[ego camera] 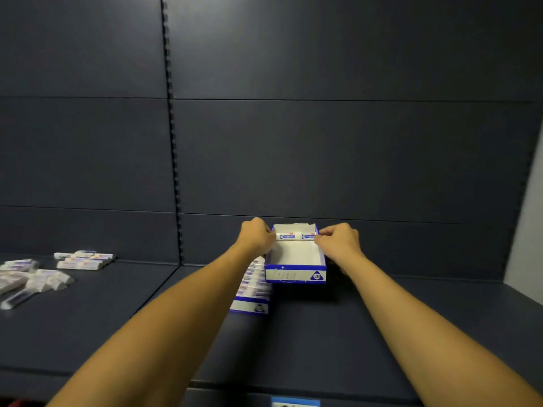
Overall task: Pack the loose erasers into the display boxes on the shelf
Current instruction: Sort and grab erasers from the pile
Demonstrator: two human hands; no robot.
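A blue and white display box (295,274) stands on the dark shelf (323,333) near the back wall, mostly hollow inside. Two white erasers stand side by side at its far end: one (287,236) on the left, one (308,236) on the right. My left hand (257,236) pinches the left eraser at the box's left wall. My right hand (338,239) pinches the right eraser at the right wall. A second display box (251,292), filled with several erasers, lies just left of the first, partly hidden by my left forearm.
Several loose erasers (83,259) lie in a stack at the left of the shelf, with a scattered heap (32,279) nearer the left edge. The slotted upright (173,142) divides the back panels. A blue label (295,403) sits on the shelf's front edge.
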